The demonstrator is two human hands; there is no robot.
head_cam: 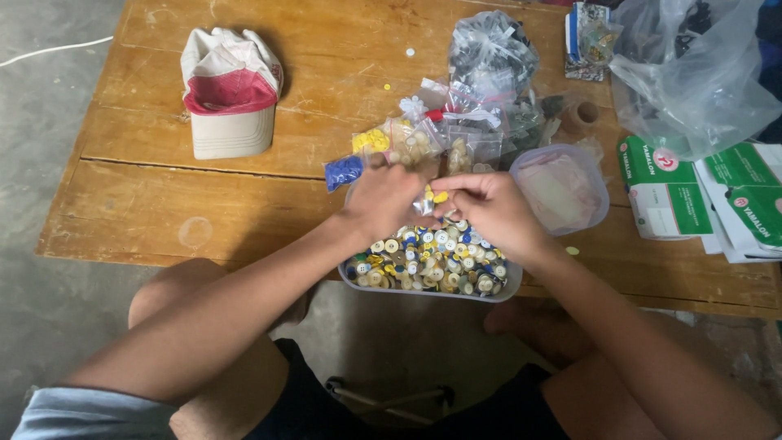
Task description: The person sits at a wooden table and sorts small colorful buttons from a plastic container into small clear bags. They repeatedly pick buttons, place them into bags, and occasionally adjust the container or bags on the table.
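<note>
My left hand (381,200) and my right hand (487,208) meet over a clear plastic tub (432,292) full of mixed buttons in white, yellow and blue. Between the fingertips of both hands is a small clear bag (429,198) with yellow buttons in it. Both hands pinch this bag just above the tub. The tub sits at the near edge of the wooden table (204,204).
Small bags of sorted buttons (407,145) lie behind the tub, with a blue bag (343,172) at the left. The tub's lid (562,189) is at the right. A white and red cap (230,91) is at far left. Large plastic bags (692,73) and green-white boxes (664,186) are at right.
</note>
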